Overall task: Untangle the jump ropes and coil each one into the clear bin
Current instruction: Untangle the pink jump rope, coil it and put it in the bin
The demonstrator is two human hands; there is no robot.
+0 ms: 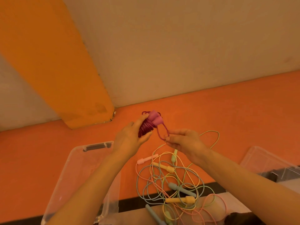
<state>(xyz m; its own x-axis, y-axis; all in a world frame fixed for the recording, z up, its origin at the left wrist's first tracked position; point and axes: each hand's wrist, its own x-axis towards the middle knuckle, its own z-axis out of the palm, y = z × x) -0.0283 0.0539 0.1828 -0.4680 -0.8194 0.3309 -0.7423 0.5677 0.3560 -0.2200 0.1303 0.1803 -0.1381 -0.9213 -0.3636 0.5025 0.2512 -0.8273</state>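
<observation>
Now, left hand [129, 137]: I grip the coiled magenta rope [146, 127], fingers curled round it.
Right hand [185, 141]: fingertips pinch its loose loop [162, 133].

Warm, orange-tinted light floods the whole view, moderately bright and even, with only faint soft shadows. Wide-angle distortion bends straight lines near the edges. Detail is slightly soft throughout, without glare.

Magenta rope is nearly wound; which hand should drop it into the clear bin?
Left, probably. The left hand already grips the magenta rope coil and hovers just above the clear bin. The right hand only pinches the loose loop.
</observation>
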